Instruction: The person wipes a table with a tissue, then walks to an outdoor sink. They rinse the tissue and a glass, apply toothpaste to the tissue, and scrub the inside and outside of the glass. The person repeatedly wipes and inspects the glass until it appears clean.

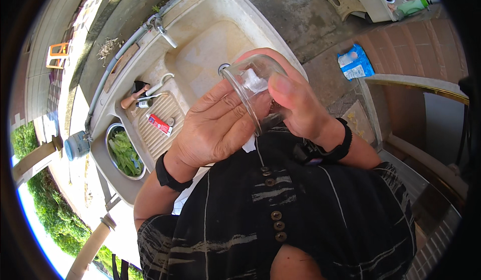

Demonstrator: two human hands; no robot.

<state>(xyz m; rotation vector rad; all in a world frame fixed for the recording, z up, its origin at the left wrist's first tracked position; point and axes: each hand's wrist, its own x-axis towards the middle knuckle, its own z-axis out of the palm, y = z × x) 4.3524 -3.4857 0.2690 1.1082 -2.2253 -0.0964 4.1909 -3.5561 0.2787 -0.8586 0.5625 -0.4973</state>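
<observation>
A clear glass jar or cup (265, 67) is tilted between my hands, its wide rim facing left. My right hand (297, 96) grips it round the outside, thumb on the near wall. My left hand (218, 124) reaches to the rim, its fingers partly inside or behind the glass; which one I cannot tell. Crumpled white tissue or cloth (253, 81) shows through the glass, and a white piece (249, 144) hangs below the left fingers. Whether these are one piece is hidden.
Beyond my hands lies a stone sink basin (214, 47) with a metal tap (159, 26). Its ribbed drainboard (152, 129) bears a red tube (159, 124) and a small bottle (144, 103). Leafy greens (124, 154) fill a metal bowl at left. A blue packet (356, 63) lies right.
</observation>
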